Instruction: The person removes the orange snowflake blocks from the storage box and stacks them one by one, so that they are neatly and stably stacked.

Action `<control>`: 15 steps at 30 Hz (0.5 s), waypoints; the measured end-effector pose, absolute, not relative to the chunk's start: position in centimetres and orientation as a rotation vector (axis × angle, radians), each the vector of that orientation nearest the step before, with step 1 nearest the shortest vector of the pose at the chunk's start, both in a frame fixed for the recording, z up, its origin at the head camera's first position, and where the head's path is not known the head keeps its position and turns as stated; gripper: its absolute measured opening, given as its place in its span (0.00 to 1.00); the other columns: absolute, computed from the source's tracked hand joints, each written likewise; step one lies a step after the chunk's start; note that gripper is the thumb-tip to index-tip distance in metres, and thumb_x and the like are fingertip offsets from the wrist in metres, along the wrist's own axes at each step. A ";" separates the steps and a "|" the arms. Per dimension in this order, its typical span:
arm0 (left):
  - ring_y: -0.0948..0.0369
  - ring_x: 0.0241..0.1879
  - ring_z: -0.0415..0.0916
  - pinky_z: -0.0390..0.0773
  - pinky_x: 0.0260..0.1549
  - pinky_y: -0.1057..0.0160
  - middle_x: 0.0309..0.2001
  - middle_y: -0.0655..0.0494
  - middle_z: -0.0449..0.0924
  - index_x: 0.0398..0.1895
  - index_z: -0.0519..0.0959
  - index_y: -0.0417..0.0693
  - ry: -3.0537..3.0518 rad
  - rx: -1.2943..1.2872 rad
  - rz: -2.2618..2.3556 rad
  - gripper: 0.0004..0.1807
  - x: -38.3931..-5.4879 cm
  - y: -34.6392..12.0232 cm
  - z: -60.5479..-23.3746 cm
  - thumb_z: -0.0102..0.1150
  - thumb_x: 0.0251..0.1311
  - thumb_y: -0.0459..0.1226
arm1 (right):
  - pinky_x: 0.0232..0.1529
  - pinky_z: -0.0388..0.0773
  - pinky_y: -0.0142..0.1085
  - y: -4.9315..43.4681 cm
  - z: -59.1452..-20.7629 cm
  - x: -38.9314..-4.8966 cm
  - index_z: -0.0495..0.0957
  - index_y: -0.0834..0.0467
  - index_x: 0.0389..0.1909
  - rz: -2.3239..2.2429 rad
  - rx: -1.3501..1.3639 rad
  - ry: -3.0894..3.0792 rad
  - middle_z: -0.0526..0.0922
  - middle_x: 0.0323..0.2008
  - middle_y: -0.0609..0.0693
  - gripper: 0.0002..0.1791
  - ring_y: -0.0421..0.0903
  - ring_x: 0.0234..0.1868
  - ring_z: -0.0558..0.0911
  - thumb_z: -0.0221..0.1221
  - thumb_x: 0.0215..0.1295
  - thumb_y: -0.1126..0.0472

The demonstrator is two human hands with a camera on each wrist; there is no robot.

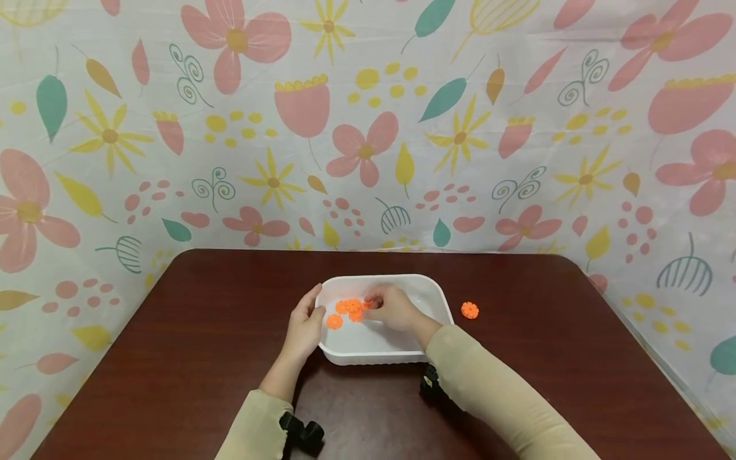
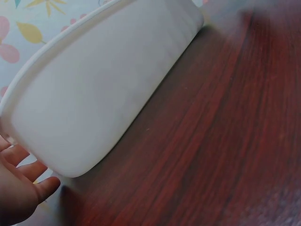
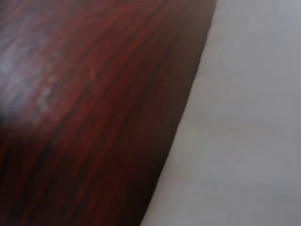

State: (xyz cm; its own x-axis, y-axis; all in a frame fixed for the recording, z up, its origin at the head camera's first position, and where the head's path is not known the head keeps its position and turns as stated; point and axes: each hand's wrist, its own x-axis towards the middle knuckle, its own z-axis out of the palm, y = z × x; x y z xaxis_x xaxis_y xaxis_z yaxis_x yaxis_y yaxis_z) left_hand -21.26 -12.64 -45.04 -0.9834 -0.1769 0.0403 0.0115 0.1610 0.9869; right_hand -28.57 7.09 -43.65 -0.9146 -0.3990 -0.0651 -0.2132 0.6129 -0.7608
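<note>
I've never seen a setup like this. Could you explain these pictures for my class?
There's no robot, just a person's bare left hand and right hand. The wide picture comes from a head-worn camera; the two close-ups come from wrist cameras. On the dark table sits a white tray holding orange notched discs; another orange disc lies to its right. The left hand touches the tray's left end. The right hand reaches inside, at the discs; whether it grips one is unclear.
</note>
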 end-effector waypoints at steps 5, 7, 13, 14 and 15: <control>0.50 0.68 0.58 0.62 0.65 0.47 0.70 0.44 0.61 0.69 0.63 0.46 -2.271 0.173 -1.941 0.26 -21.2 -12.6 -44.9 0.44 0.66 0.32 | 0.29 0.70 0.29 6.9 -43.9 -28.6 0.82 0.60 0.39 -1.105 -0.561 2.648 0.77 0.26 0.48 0.14 0.41 0.27 0.72 0.69 0.51 0.61; 0.50 0.68 0.59 0.63 0.64 0.47 0.69 0.44 0.61 0.69 0.64 0.46 -2.273 0.173 -1.941 0.26 -21.2 -12.6 -44.9 0.44 0.66 0.32 | 0.30 0.70 0.30 6.8 -44.0 -28.6 0.82 0.59 0.41 -1.061 -0.593 2.665 0.77 0.27 0.48 0.14 0.41 0.28 0.72 0.69 0.51 0.61; 0.50 0.66 0.61 0.65 0.63 0.47 0.69 0.44 0.62 0.69 0.64 0.47 -2.273 0.176 -1.948 0.27 -21.2 -12.6 -44.9 0.44 0.65 0.32 | 0.33 0.68 0.30 6.7 -44.0 -28.6 0.83 0.56 0.45 -0.948 -0.630 2.696 0.76 0.29 0.46 0.18 0.41 0.30 0.71 0.69 0.52 0.58; 0.50 0.66 0.61 0.65 0.63 0.47 0.69 0.44 0.62 0.69 0.64 0.47 -2.271 0.176 -1.950 0.27 -21.2 -12.6 -44.8 0.44 0.65 0.32 | 0.32 0.68 0.30 6.7 -44.0 -28.6 0.83 0.56 0.46 -0.938 -0.632 2.699 0.76 0.28 0.46 0.18 0.41 0.29 0.71 0.69 0.52 0.58; 0.50 0.67 0.61 0.64 0.63 0.47 0.69 0.44 0.62 0.69 0.63 0.46 -2.268 0.174 -1.951 0.27 -21.2 -12.6 -44.8 0.44 0.65 0.32 | 0.32 0.68 0.30 6.6 -44.0 -28.6 0.83 0.56 0.46 -0.929 -0.637 2.699 0.76 0.28 0.46 0.18 0.41 0.29 0.71 0.69 0.52 0.58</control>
